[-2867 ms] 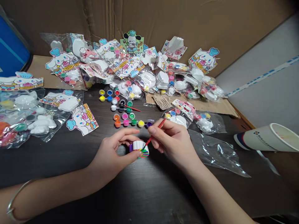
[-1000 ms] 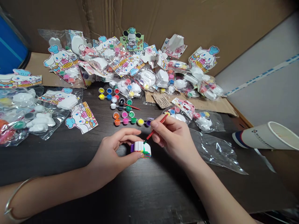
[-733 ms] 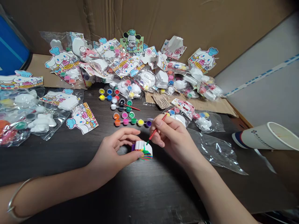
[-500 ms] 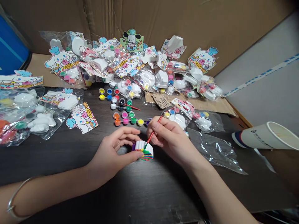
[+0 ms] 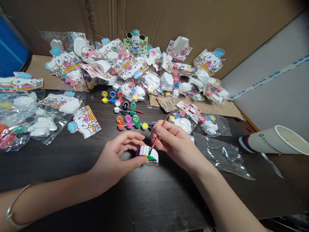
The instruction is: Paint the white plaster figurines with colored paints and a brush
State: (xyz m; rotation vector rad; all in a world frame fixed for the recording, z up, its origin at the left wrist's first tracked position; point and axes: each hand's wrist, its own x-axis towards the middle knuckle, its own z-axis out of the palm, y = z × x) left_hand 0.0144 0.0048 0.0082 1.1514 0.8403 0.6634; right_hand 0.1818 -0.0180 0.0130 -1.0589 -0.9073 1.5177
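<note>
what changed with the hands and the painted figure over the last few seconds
The white figure has turned slightly within the left hand, showing more painted stripes, and sits a little further right. The right hand drew back, then returned, its red paintbrush back at the stripes. The left hand kept hold; the paint pots stayed put.

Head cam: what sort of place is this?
Looks like a makeshift craft desk: a dark tabletop backed by cardboard, strewn with paint pots and bagged white figures.
</note>
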